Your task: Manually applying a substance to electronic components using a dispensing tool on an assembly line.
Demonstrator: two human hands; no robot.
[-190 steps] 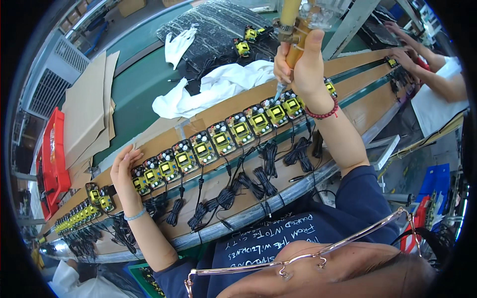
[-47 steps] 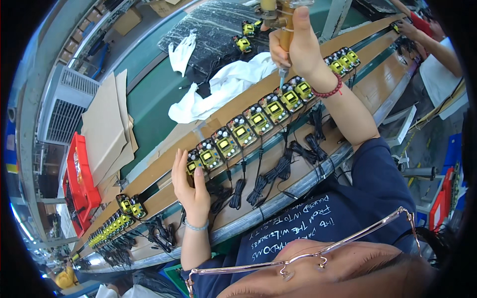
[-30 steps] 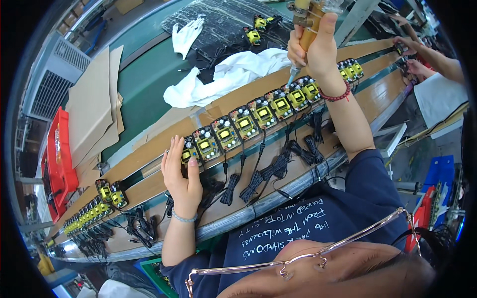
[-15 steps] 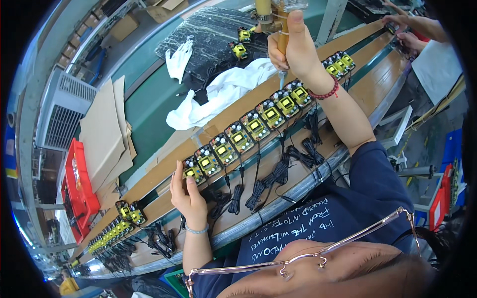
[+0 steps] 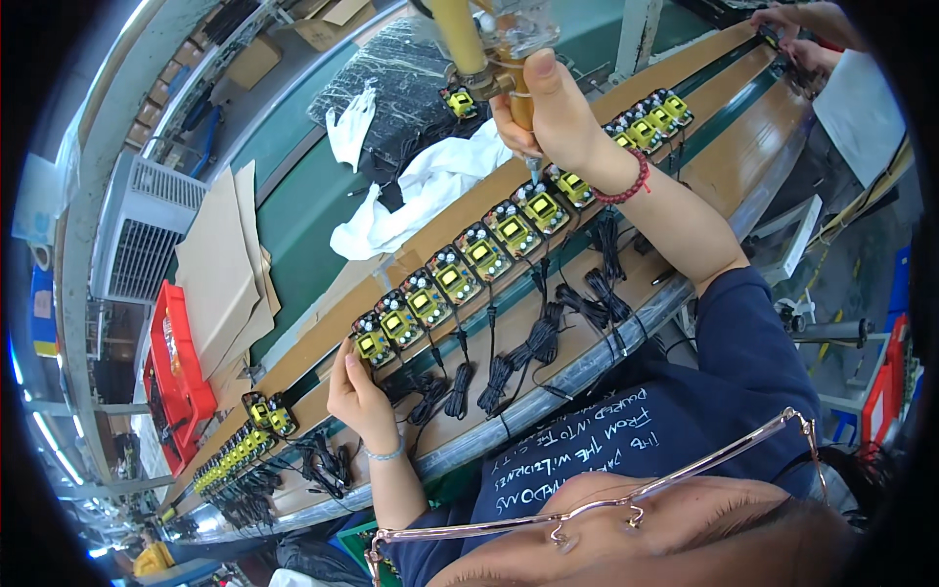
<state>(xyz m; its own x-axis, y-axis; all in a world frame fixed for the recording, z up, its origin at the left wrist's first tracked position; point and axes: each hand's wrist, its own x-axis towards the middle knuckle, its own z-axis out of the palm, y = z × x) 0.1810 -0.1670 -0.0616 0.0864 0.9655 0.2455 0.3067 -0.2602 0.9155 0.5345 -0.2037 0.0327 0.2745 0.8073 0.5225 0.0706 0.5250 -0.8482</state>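
A row of small circuit boards (image 5: 455, 279) with yellow transformers lies along the bench rail, black cables trailing toward me. My right hand (image 5: 558, 112) is wrapped round an upright amber dispensing tool (image 5: 521, 108) with a hose clamp at its top. Its narrow nozzle (image 5: 534, 168) points down at a board (image 5: 543, 205) right of the row's middle; whether it touches is too small to tell. At the row's left end, my left hand (image 5: 360, 396) has its fingers stretched out against the edge of the last board (image 5: 372, 347), not wrapped round it.
Bundled black cables (image 5: 497, 382) lie along the near side. Another line of boards (image 5: 235, 455) continues at left. Beyond the rail are a white cloth (image 5: 421, 186), a black wrapped pack (image 5: 357, 73), cardboard sheets (image 5: 225, 264) and a red tray (image 5: 181, 367). Another person's hands (image 5: 797, 44) work at far right.
The row of boards has shifted left along the rail, with my left hand moving left beside it. My right hand and the dispensing tool have moved left and slightly nearer.
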